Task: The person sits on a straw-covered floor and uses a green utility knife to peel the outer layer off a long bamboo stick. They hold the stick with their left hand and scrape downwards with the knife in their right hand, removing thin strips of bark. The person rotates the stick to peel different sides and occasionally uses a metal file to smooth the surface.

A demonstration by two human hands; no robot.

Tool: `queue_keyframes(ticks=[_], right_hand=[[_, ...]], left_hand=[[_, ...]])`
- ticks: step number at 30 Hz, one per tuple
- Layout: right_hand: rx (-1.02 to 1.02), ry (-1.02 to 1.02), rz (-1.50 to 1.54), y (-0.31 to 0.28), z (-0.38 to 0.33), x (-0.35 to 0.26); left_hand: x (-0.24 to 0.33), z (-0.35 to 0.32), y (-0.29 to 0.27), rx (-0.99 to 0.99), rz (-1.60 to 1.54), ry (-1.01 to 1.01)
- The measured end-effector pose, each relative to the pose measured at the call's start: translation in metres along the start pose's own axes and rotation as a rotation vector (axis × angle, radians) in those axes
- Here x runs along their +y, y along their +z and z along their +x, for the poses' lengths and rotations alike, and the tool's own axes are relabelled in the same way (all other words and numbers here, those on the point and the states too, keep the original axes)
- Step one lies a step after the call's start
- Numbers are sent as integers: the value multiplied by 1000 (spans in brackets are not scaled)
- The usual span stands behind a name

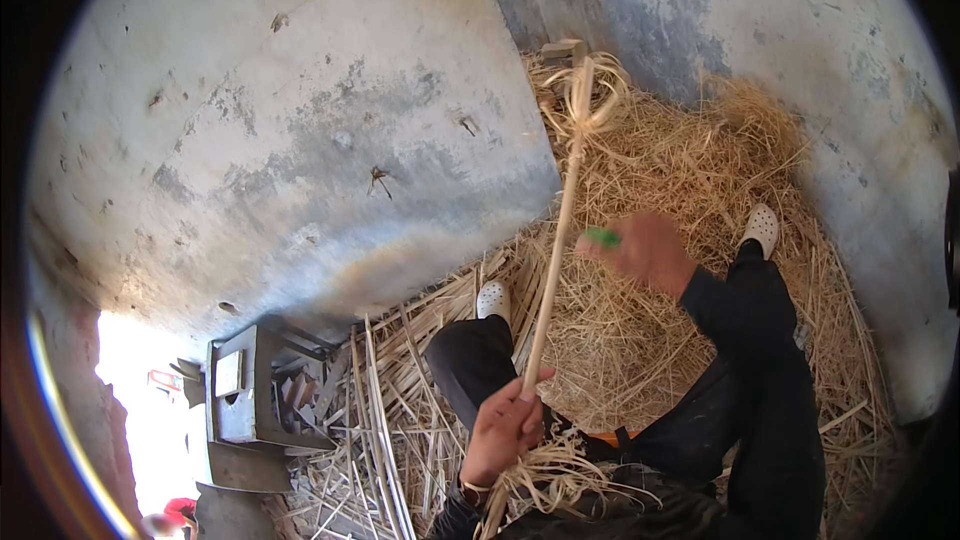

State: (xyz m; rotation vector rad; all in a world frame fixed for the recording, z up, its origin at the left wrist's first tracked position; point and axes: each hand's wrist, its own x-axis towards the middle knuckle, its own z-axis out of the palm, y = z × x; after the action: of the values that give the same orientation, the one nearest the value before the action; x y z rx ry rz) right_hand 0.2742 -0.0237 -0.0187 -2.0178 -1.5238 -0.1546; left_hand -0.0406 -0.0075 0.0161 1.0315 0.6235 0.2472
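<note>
My left hand (503, 428) grips the lower part of a long pale cane stick (560, 220) that rises up and away to a curl of shaved fibres (588, 95) at its far tip. A tuft of pale shavings (555, 480) hangs below that hand. My right hand (645, 248) is blurred, just right of the stick's middle, closed on a small green-handled tool (602, 237). My dark-trousered legs (760, 370) and white shoes (762, 228) rest on the straw.
A heap of straw and shavings (690, 160) fills the corner between grey plastered walls (330, 110). Split cane strips (385, 420) lie at lower left beside a grey metal box (245, 390). Bright daylight enters at the far lower left.
</note>
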Motion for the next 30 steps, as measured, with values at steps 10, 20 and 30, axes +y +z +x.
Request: queue_keyframes(ticks=[10,20,30], right_hand=[[46,-172,-20,10,-22,-31],[76,-90,-105,8,-7,-9],[70,246,-133,-9,31,75]], left_hand=[[6,12,-1,-107,-139,-7],[3,14,1,-128,-148,-27],[1,-9,16,-116,-34,-117]])
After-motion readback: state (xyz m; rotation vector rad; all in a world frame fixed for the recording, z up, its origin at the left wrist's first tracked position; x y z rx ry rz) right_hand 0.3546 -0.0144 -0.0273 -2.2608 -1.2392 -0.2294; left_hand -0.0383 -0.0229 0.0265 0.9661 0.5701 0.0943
